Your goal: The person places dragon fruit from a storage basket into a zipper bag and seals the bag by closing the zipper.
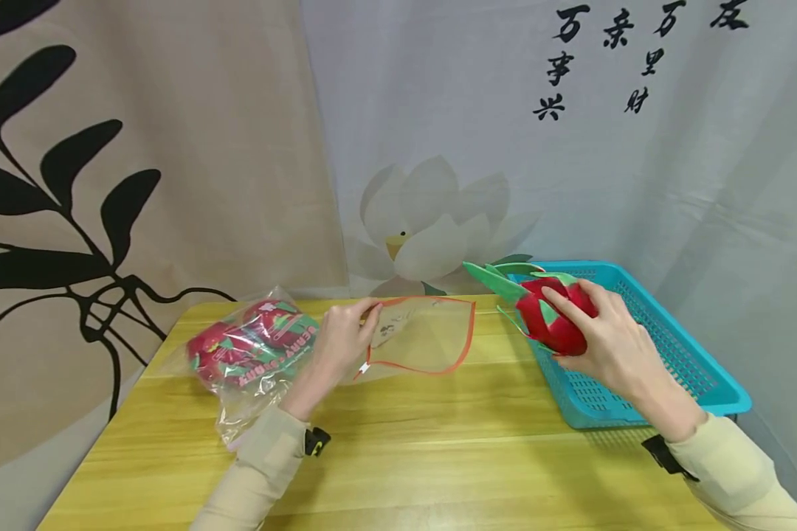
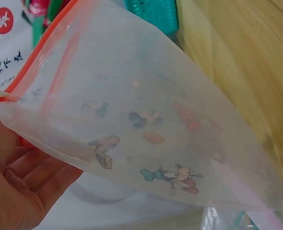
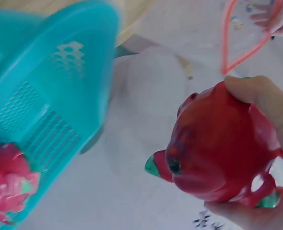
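Observation:
My left hand (image 1: 342,335) pinches the upper corner of a translucent zip pouch (image 1: 425,335) with an orange-red zip edge. Its mouth gapes toward the right in the head view, and cartoon figures on the pouch (image 2: 151,139) show in the left wrist view. My right hand (image 1: 614,335) grips a red dragon fruit (image 1: 558,313) with green-tipped scales, thumb and fingers around its sides. In the head view the fruit overlaps the near-left rim of a blue-green plastic basket (image 1: 697,361). Another dragon fruit (image 3: 12,179) lies inside the basket in the right wrist view.
A clear plastic bag (image 1: 255,343) with red and green contents and printed lettering lies at the left of the wooden table (image 1: 425,472). Behind the table hangs a printed curtain (image 1: 438,110), and a pale curtain also borders the basket's right side.

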A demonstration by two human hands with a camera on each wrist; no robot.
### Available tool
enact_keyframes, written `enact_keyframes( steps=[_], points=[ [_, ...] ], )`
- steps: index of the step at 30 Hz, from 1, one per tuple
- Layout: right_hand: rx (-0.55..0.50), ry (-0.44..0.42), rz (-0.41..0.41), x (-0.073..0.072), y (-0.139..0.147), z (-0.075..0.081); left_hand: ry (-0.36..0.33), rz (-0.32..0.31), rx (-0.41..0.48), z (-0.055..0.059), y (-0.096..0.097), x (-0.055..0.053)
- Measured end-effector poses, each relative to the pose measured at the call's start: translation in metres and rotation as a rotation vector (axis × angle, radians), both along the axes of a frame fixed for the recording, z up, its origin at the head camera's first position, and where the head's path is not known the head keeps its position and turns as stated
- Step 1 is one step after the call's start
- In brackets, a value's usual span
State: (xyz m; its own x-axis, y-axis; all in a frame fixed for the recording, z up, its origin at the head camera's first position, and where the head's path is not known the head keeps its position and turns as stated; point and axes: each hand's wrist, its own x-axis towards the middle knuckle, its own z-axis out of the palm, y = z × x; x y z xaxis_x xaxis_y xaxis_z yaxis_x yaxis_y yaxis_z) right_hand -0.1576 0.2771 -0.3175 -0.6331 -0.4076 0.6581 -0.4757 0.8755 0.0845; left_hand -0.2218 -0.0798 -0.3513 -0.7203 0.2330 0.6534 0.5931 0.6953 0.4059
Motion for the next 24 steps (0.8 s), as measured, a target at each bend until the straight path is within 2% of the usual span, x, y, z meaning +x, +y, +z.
enact_keyframes(
  steps=[8,12,16,24],
  points=[
    [0.089,0.077,0.156,0.014,-0.030,0.008,-0.026,0.008,0.026,0.004,-0.001,0.000],
    [0.134,0.085,0.206,0.017,-0.045,0.009,-0.042,0.005,0.034,0.005,-0.001,0.001],
    [0.189,0.065,0.214,0.018,-0.058,0.009,-0.047,0.005,0.038,0.005,-0.001,0.002],
    [0.298,-0.018,0.168,0.016,-0.079,0.012,-0.031,-0.015,0.023,0.003,0.001,0.005]
  ],
)
